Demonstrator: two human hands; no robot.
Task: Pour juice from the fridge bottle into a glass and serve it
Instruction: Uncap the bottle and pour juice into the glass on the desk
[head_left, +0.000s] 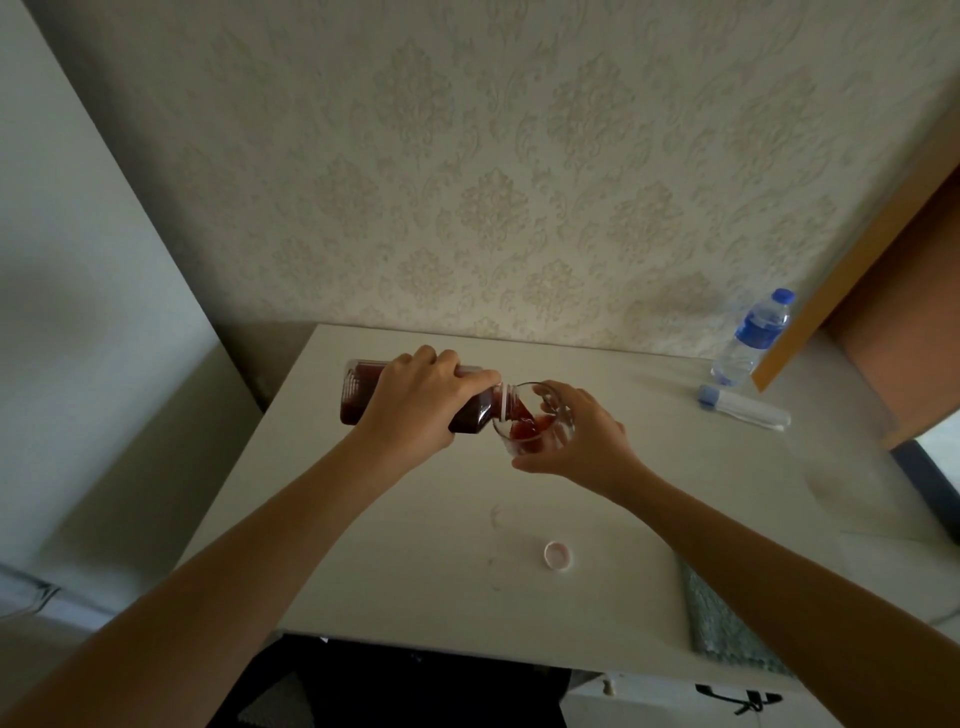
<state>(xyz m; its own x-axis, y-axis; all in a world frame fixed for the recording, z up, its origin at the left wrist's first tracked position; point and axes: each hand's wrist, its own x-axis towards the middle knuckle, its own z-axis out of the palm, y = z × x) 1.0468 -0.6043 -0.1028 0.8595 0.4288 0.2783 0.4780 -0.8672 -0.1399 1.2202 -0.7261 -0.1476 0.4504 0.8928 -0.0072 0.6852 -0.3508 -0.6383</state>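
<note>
The left hand is gripping the juice bottle around its middle, fingers curled over the top, and is tipping it almost flat so that its open neck is reaching just over the rim of the glass. The right hand is wrapping around the right side of the glass, holding it near the middle of the white counter. Red juice is pooling in the bottom of the glass; it looks only a little filled.

To pour well here, the left hand should probably be keeping the tilt gentle, since the bottle is looking fairly full and a steeper angle could make the flow gulp and splash over the rim. The right hand is best keeping the glass steady and snug under the neck. The bottle cap is lying on the near part of the counter, well apart from the glass, ready for closing up afterwards. A water bottle is standing at the far right.
</note>
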